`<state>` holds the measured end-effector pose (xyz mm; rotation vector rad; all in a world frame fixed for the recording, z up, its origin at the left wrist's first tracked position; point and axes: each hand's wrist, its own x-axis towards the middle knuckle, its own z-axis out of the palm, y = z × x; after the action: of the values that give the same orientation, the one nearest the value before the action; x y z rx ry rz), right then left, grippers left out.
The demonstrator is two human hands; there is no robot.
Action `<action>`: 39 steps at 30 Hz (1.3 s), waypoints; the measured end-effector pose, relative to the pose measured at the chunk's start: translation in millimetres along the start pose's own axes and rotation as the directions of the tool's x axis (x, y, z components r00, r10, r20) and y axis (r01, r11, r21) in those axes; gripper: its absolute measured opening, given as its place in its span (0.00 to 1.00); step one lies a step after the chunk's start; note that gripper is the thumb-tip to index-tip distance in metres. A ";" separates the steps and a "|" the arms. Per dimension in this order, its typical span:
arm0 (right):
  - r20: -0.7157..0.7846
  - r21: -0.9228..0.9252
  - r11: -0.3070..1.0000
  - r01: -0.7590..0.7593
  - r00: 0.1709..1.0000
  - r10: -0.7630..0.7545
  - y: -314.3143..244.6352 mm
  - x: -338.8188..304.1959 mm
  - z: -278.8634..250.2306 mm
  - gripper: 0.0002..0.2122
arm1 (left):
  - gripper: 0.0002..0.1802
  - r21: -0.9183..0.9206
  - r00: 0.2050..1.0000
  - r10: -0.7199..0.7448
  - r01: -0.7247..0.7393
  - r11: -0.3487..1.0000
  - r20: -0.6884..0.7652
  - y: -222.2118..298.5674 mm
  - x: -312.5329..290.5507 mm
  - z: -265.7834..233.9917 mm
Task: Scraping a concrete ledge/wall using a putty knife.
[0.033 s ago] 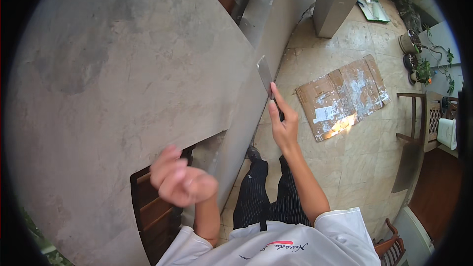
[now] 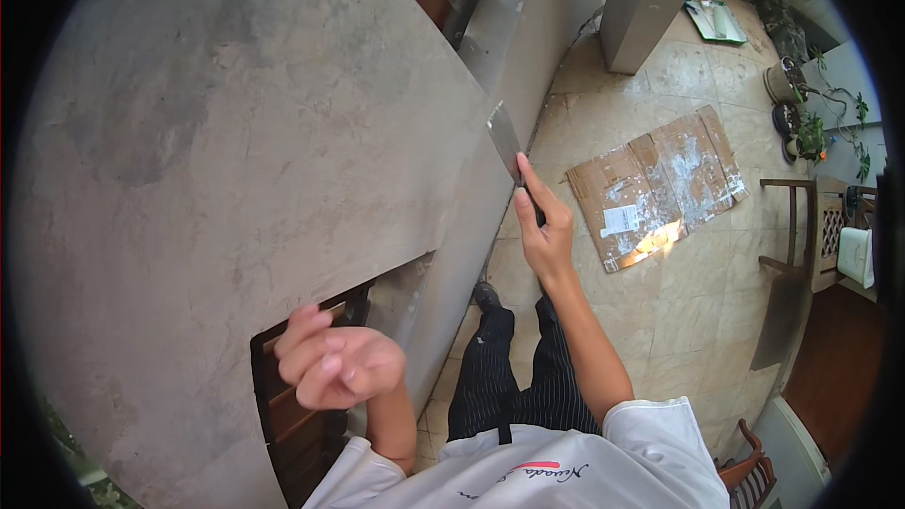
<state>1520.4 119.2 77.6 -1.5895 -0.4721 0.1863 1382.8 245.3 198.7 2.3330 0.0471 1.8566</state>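
My right hand is closed round the dark handle of a putty knife, index finger and thumb along it. The wide metal blade points up, in front of the wall's right edge; whether it touches the wall cannot be told. My left hand is raised at the lower middle with its fingers loosely curled and partly apart, and nothing shows in it. Behind that hand lie an opening with brown wooden slats and the lower edge of the grey plastered wall, which has darker patches.
A flattened cardboard sheet with white splatters lies on the tiled floor at right. Beyond it stand a square pillar and a paint tray. Potted plants and wooden furniture line the right side.
My left hand has moved slightly down and to the left. The putty knife's blade has shifted a little up and left in my right hand.
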 end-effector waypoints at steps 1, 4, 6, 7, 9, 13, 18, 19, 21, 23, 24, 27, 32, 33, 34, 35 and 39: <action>0.031 -0.060 0.996 0.064 0.998 -0.062 8.2 6.5 -4.5 0.19 | 0.02 0.058 0.988 0.136 -0.131 0.990 -0.074 -9.4 1.9 -4.0; 0.058 -0.093 0.986 0.137 0.990 -0.132 12.0 14.8 -17.1 0.19 | 0.06 0.432 0.971 0.235 -0.234 0.871 0.052 -33.4 -8.9 -6.0; -0.016 -0.073 0.980 0.187 0.982 -0.188 21.3 24.4 -4.3 0.19 | 0.07 0.503 0.953 0.294 -0.291 0.814 0.076 -40.0 -14.2 11.6; -0.094 -0.057 0.970 0.236 0.966 -0.241 15.2 35.5 3.2 0.19 | 0.08 0.565 0.930 0.352 -0.347 0.748 0.105 -39.0 -14.5 17.7; -0.001 -0.109 0.990 0.094 0.995 -0.095 -0.2 59.8 28.9 0.19 | 0.10 0.566 0.948 0.303 -0.303 0.767 0.098 -35.7 -12.5 20.1; -0.011 -0.012 0.996 0.094 0.996 -0.094 -11.4 49.7 27.0 0.19 | 0.11 0.587 0.952 0.303 -0.265 0.765 0.035 -37.2 -18.2 17.8; 0.047 0.130 0.988 -0.082 0.996 0.077 -33.4 22.7 29.9 0.19 | 0.11 0.565 0.948 0.317 -0.277 0.777 0.028 -39.6 -18.9 20.1; 0.046 0.120 0.989 -0.089 0.995 0.084 -42.9 31.3 33.2 0.19 | 0.11 0.562 0.952 0.305 -0.262 0.784 0.018 -38.1 -17.0 22.7; 0.107 0.160 0.923 -0.349 0.936 0.335 -57.4 60.6 43.5 0.19 | 0.11 0.559 0.956 0.294 -0.248 0.791 0.008 -36.6 -16.4 24.6; 0.070 0.157 0.947 -0.279 0.960 0.271 -56.4 51.2 37.9 0.19 | 0.11 0.525 0.954 0.299 -0.251 0.813 -0.008 -38.3 -18.0 24.0; 0.050 0.157 0.964 -0.216 0.976 0.210 -54.4 41.0 40.8 0.20 | 0.11 0.537 0.954 0.301 -0.254 0.804 0.000 -40.8 -21.8 18.2; 0.125 0.193 0.914 -0.356 0.933 0.337 -68.6 6.8 29.4 0.21 | 0.12 0.537 0.954 0.300 -0.253 0.805 -0.001 -40.0 -22.3 20.0; 0.023 0.272 0.899 -0.344 0.936 0.351 -73.5 36.5 69.2 0.20 | 0.12 0.519 0.954 0.301 -0.250 0.818 -0.014 -38.6 -24.0 25.8; -0.051 0.229 0.925 -0.304 0.945 0.323 -72.3 49.7 78.1 0.20 | 0.12 0.517 0.954 0.299 -0.247 0.820 -0.019 -38.1 -23.8 25.7; -0.056 0.225 0.927 -0.301 0.946 0.320 -72.9 50.5 70.2 0.20 | 0.12 0.519 0.960 0.280 -0.232 0.822 -0.015 -37.1 -23.9 26.2; -0.028 0.220 0.929 -0.298 0.950 0.312 -72.8 52.9 54.4 0.20 | 0.12 0.521 0.965 0.260 -0.216 0.826 -0.012 -35.7 -24.3 27.4; 0.087 0.131 0.936 -0.328 0.944 0.318 -92.4 21.5 26.6 0.20 | 0.12 0.526 0.966 0.260 -0.225 0.820 0.008 -40.2 -30.2 17.6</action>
<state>1512.1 153.1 169.8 -1.5142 -0.2369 0.5133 1395.9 279.3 160.0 2.7365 0.3182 2.2792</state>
